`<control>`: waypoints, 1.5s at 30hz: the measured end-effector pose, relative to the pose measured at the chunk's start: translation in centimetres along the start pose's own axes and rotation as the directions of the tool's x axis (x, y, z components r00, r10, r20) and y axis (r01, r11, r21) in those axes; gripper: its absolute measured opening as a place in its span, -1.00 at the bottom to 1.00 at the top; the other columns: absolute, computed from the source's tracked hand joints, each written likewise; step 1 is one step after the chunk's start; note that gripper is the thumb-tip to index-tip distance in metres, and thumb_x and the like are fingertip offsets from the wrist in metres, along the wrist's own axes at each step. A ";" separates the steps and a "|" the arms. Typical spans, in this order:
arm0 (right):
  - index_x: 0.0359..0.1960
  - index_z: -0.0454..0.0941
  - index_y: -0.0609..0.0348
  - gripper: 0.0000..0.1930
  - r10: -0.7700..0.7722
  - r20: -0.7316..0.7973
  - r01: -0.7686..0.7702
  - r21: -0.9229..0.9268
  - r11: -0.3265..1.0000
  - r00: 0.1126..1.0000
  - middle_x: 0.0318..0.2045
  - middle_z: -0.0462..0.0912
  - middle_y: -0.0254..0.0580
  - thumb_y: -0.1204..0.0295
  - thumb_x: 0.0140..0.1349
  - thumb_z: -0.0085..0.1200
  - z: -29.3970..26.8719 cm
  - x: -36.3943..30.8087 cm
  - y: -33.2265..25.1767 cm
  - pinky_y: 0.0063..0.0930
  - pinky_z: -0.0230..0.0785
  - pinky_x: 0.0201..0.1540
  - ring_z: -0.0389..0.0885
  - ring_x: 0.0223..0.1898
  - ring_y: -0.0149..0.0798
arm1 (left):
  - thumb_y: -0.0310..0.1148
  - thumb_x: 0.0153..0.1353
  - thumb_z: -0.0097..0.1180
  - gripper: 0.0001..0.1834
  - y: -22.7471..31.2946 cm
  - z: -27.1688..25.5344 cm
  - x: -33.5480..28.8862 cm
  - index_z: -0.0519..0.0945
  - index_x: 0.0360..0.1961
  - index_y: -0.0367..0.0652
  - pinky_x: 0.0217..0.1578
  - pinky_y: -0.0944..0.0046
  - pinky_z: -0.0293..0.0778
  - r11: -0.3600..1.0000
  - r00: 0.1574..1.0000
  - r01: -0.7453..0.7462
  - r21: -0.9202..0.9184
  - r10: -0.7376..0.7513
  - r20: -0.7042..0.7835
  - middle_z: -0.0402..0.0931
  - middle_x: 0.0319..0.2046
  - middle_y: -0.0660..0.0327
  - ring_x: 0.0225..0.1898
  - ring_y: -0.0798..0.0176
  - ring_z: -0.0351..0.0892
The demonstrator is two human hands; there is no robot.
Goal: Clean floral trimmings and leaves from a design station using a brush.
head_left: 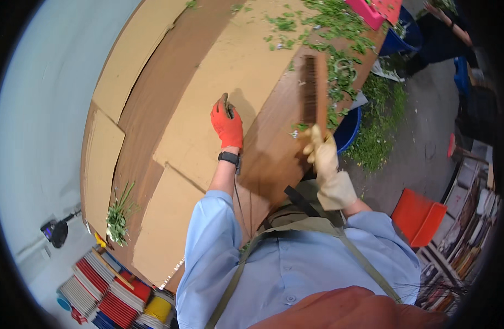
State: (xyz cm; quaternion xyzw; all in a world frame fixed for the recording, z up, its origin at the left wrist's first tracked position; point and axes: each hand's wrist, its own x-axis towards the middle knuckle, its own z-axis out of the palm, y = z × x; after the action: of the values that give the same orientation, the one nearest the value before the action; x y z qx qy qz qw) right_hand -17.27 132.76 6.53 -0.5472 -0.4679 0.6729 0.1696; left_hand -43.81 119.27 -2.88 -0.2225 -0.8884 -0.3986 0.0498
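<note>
— Something rounded at the lower edge, too unclear to name, then a light-blue shirt under olive apron straps.

— And the hands?

— Right hand, in a cream glove: fingers closed round one end of a wooden brush. Left hand, in a red glove: fingers loosely curled, partly open, nothing visible in them, seemingly raised over the cardboard.

— Where's the brush, exactly?

— Over the right side of the desk, blurred, dark bristles facing left, near leafy clippings. Whether it touches the surface, I can't tell.

— Which step is that?

— Brushing at the clippings, I'd judge; plenty lie along that edge. As I see it, the next move calls for a firm hold and bristles turned down against the desk.

— Farther out?

— Blue bucket below the edge, greenery on the floor, pink container at the far end, another person beyond.
</note>
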 end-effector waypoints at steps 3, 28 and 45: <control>0.15 0.63 0.12 -0.58 0.176 0.145 -0.164 -0.092 0.982 0.974 -0.53 0.63 -0.33 0.03 0.60 0.26 -5.5 -2.5 0.1 -0.56 0.18 -0.60 0.38 -0.68 -0.50 | -0.47 0.40 0.29 -0.57 7.0 4.5 2.1 0.69 0.29 -0.13 0.19 -0.08 0.58 0.987 0.998 -0.063 -0.151 0.061 -0.016 0.69 0.16 0.03 0.14 -0.12 0.66; 0.13 0.60 0.16 -0.61 0.159 -0.259 -0.103 0.219 0.970 0.953 -0.56 0.62 -0.32 0.07 0.63 0.25 -30.2 3.0 2.5 -0.58 0.28 -0.58 0.47 -0.65 -0.48 | -0.16 0.27 0.35 -0.60 36.3 32.0 8.0 0.79 0.08 -0.09 0.17 -0.08 0.69 0.606 0.388 -0.776 0.176 0.238 0.890 0.68 0.23 -0.05 0.20 -0.16 0.74; 0.04 0.63 0.14 -0.61 0.056 -0.237 -0.026 0.128 0.991 0.970 -0.58 0.59 -0.36 0.02 0.67 0.17 -24.6 1.6 -1.2 -0.57 0.21 -0.59 0.39 -0.68 -0.51 | -0.31 0.25 0.52 -0.60 25.4 11.7 9.9 0.83 0.04 -0.32 0.10 0.12 0.67 0.797 0.805 -0.141 -0.587 0.437 0.400 0.71 0.29 0.09 0.11 0.09 0.77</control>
State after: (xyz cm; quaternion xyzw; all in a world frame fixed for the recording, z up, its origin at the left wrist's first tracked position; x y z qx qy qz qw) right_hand 3.88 145.45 7.52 -0.6226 -0.3897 0.6329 0.2448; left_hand -40.58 146.15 9.21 -0.4643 -0.6756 -0.5399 -0.1911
